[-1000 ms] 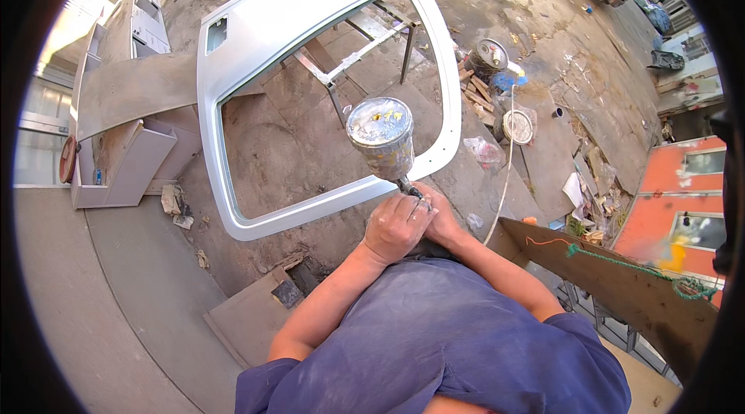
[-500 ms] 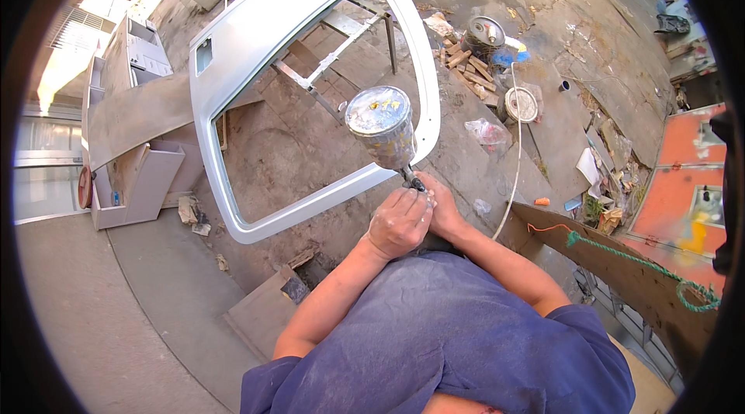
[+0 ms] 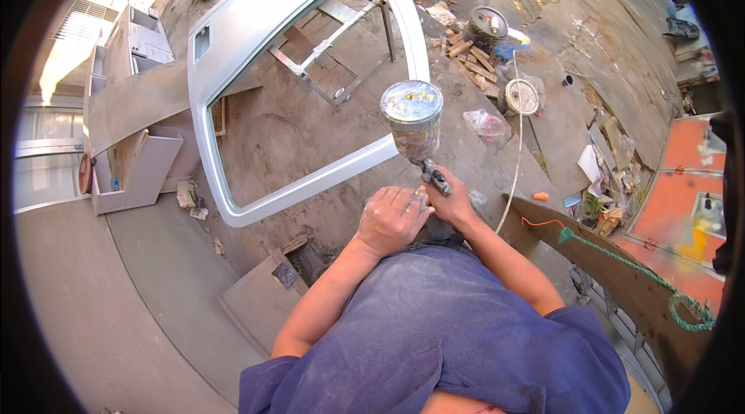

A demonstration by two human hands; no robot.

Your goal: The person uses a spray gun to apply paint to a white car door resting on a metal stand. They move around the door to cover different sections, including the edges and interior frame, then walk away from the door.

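A metal spray gun (image 3: 434,175) with a paint-smeared, lidded cup (image 3: 411,123) on top is upright in front of my chest. My right hand (image 3: 448,203) grips its handle. My left hand (image 3: 392,220) is curled just left of and below it, fingertips by the handle's lower part; what they hold is hidden. Beyond the cup stands a white vehicle door panel (image 3: 295,193) with a large window opening. Through the opening shows a metal stand (image 3: 326,45).
Grey cabinets (image 3: 147,166) stand left. Right of the panel lie wood scraps (image 3: 469,65), drums (image 3: 489,22), a pale hose (image 3: 514,166) and litter. A brown board with green rope (image 3: 597,259) and orange doors (image 3: 667,212) are at right, a vehicle at top right.
The spray gun and cup have moved right and my right hand with them. My left hand has slid slightly down and left, showing more of the gun's body. The view has shifted slightly.
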